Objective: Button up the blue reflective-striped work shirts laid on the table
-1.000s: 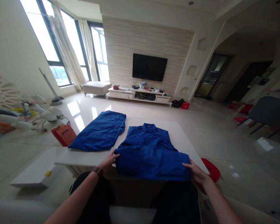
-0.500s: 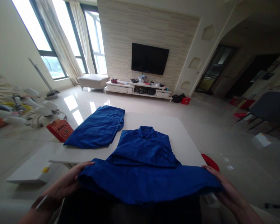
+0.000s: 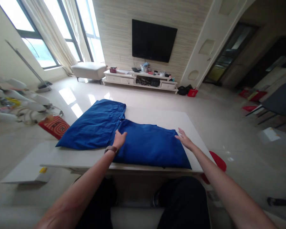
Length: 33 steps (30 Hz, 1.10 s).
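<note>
The blue garment (image 3: 147,146) lies folded on the white table (image 3: 166,115), just right of a second blue garment (image 3: 92,124) and close along the table's near edge. The step in hand, as we judge it, is squaring and smoothing this fold. We do it best by working from the whole panel inward: we keep the broad top layer flat, draw its two sides into line, then press out the small ripples, without dragging the neighbouring cloth along. Our left hand (image 3: 119,140) is at the left side, thumb and fingers apart; we cannot tell whether any cloth is caught beneath it. Our right hand (image 3: 185,141) is at the far right corner, its fingers spread and pinching nothing, so a light outward stroke there should suffice.

As for looks, we see a wide, plain, deep blue panel, mostly smooth. Its near edge runs long and fairly straight, while the far edge steps unevenly down toward the right. The right side slants out to a pointed near corner. Shallow creases cross the surface, and a tiny dark bit shows beneath the near edge.
</note>
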Tool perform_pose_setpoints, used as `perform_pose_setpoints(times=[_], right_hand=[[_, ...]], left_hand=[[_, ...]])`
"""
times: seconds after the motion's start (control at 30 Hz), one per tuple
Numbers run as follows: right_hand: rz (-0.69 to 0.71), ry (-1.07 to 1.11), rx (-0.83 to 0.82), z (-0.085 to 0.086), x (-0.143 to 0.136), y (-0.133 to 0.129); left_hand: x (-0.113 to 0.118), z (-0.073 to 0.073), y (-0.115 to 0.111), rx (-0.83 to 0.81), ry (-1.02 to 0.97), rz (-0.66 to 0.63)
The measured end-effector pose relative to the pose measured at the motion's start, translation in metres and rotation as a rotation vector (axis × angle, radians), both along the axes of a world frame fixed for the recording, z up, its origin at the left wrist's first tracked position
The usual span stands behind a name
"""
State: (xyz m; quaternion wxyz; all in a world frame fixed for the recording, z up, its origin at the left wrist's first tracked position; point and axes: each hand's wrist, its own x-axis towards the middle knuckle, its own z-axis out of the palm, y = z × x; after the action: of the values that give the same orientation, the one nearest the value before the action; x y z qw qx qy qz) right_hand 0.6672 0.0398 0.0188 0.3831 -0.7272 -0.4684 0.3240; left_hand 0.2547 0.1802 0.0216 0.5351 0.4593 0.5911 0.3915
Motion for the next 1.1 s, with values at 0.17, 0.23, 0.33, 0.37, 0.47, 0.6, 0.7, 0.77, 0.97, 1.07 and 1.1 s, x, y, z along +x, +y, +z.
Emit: perform_pose_setpoints(times=[0.17,0.23,0.33,0.37,0.47,0.6,0.7,0.77,0.97,1.07,1.1], right_hand=[[0.573,-0.47,-0.321,-0.069,-0.042,-0.033],[0.585,-0.538,-0.46,-0.083,-0.054,-0.042],[0.54,-0.583,-0.557,-0.093,-0.059,-0.046],[0.523,-0.585,-0.569,-0.096,-0.057,-0.047],[0.443,-0.592,-0.561,-0.109,-0.041,-0.047],[0.259,-0.628,-0.537,-0.129,-0.015,-0.038],[0.105,-0.623,-0.562,-0.136,-0.002,-0.023],[-0.006,-0.597,-0.6,-0.138,0.004,-0.009],[-0.45,-0.478,-0.669,-0.141,0.022,0.05],[-0.617,-0.411,-0.726,-0.139,0.04,0.082],[-0.662,-0.396,-0.747,-0.139,0.047,0.092]], left_hand=[[0.003,-0.074,-0.048,0.136,0.746,-0.688],[0.006,-0.089,-0.05,0.135,0.862,-0.777],[0.013,-0.093,-0.04,0.221,0.934,-0.78],[0.016,-0.09,-0.036,0.279,0.938,-0.777],[0.023,-0.075,-0.034,0.449,0.857,-0.791],[0.032,-0.05,-0.047,0.547,0.639,-0.856],[0.037,-0.035,-0.054,0.571,0.534,-0.961],[0.037,-0.028,-0.054,0.508,0.552,-1.039],[0.038,-0.025,-0.043,0.375,0.614,-1.132],[0.041,-0.022,-0.042,0.344,0.647,-1.13],[0.042,-0.02,-0.042,0.34,0.658,-1.127]])
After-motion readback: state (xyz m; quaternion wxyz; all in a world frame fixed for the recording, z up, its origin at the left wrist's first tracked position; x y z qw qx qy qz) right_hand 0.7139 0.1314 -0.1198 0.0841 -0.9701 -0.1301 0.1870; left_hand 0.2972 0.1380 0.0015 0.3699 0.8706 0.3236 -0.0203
